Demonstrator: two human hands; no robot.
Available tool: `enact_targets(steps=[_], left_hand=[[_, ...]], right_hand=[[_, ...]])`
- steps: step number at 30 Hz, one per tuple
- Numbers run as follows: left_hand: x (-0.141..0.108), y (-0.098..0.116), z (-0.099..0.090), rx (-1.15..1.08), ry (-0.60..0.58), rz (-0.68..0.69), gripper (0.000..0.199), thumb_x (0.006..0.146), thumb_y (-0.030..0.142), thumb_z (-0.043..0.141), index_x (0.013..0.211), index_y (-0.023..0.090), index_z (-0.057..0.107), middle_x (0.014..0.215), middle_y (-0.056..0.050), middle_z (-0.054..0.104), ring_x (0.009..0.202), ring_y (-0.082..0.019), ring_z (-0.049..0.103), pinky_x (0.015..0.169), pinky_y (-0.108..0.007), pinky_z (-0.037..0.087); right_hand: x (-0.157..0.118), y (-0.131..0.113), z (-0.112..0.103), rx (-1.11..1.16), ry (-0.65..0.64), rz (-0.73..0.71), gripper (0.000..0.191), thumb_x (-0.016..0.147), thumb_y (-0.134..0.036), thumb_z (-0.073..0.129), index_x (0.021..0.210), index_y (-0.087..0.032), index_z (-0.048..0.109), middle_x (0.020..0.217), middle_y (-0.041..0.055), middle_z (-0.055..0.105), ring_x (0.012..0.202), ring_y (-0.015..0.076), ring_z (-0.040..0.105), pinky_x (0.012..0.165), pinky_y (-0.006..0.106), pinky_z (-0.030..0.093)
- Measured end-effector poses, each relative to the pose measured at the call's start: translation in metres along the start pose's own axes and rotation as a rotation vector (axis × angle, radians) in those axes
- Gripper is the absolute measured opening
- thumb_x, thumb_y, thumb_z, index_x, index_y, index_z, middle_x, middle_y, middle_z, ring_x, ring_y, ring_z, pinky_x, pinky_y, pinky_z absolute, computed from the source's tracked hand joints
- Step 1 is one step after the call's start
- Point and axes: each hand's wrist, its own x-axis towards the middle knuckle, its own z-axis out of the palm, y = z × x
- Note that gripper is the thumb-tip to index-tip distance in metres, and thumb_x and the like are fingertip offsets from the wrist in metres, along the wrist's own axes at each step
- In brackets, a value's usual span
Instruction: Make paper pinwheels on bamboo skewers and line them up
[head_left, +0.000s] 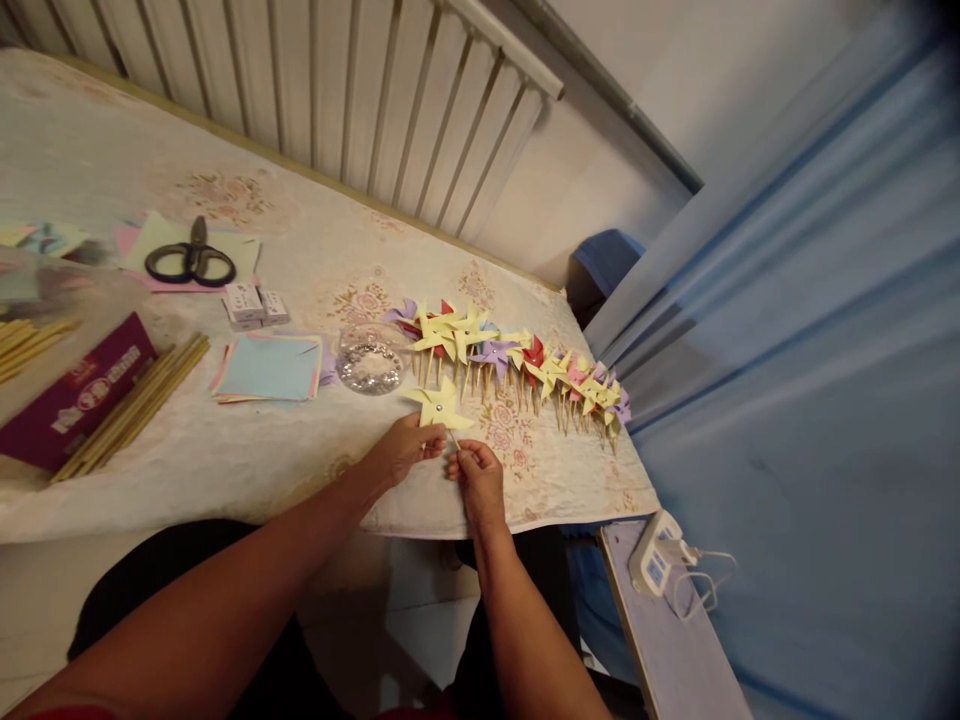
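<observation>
A yellow paper pinwheel [437, 406] with a small pin at its centre is held over the table's front part. My left hand [409, 447] pinches the pinwheel's lower edge. Just right of it, my right hand [478, 475] is closed round the thin stick [454, 438] below the pinwheel. Beyond my hands lies a long row of finished pinwheels [493, 356] in yellow, purple, red and pink, their sticks pointing toward me. A clear round container of metal pins [370, 367] sits to the left of the held pinwheel.
Coloured paper squares [271, 368], small white boxes [253, 304] and dark-handled scissors [191, 262] on paper sheets lie to the left. Nearer the left edge are a bundle of sticks [135, 405] and a purple package [79, 398]. A power strip [658, 556] rests beyond the table's right corner.
</observation>
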Motion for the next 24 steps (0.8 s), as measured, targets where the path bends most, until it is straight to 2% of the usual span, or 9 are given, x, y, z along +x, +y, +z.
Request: enact_targets(steps=[5,11,24], left_hand=[[0.000,0.004,-0.001,0.046,0.019,0.010,0.027,0.064,0.029,0.076,0.079,0.017,0.058,0.070,0.002,0.060,0.064,-0.010,0.055,0.069,-0.026,0.048],[0.003,0.006,-0.003,0.114,0.002,0.031,0.028,0.060,0.029,0.077,0.071,0.017,0.055,0.064,0.003,0.057,0.057,-0.009,0.050,0.061,-0.025,0.042],[0.004,0.019,-0.007,0.203,-0.023,-0.010,0.015,0.063,0.018,0.073,0.073,0.016,0.062,0.065,0.000,0.060,0.058,-0.011,0.050,0.061,-0.025,0.043]], right_hand=[[-0.001,-0.004,0.002,0.006,0.004,0.002,0.022,0.070,-0.028,0.074,0.087,-0.016,0.065,0.064,-0.0022,0.069,0.048,0.0082,0.056,0.050,0.020,0.047],[-0.001,-0.004,0.002,-0.005,0.023,0.007,0.020,0.069,-0.024,0.072,0.087,-0.017,0.067,0.064,-0.0026,0.069,0.049,0.0082,0.057,0.049,0.019,0.046],[0.000,-0.005,0.002,-0.003,0.013,0.011,0.020,0.069,-0.024,0.072,0.086,-0.017,0.066,0.064,-0.0029,0.068,0.049,0.0077,0.056,0.050,0.019,0.046]])
